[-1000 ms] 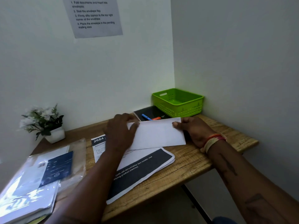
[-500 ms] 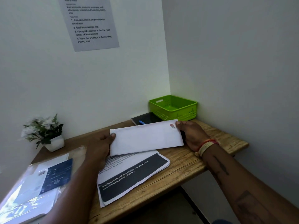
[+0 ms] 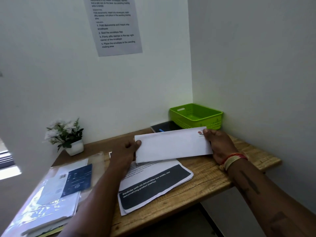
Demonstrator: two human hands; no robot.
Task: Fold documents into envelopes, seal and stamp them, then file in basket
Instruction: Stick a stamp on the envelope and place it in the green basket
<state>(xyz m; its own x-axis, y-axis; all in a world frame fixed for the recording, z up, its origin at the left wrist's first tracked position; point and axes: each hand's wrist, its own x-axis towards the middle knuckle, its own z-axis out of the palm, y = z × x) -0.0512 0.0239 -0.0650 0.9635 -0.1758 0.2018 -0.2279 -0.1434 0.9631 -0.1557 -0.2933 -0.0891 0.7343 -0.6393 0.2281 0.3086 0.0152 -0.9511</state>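
Fingers (image 3: 138,143) of both hands pinch the ends of a long white paper envelope (image 3: 172,145), held just above the wooden worktop (image 3: 253,156).

Left hand (image 3: 127,151) grips the left edge and right hand (image 3: 217,142) the right, thumb beside a small red stamp (image 3: 199,133) at the top right corner. Flat, uncreased and stamped, it looks ready for filing, so the next move should carry it right and back into the green perforated plastic basket (image 3: 213,124), which appears empty. Printed document sheets (image 3: 153,185) lie beneath.
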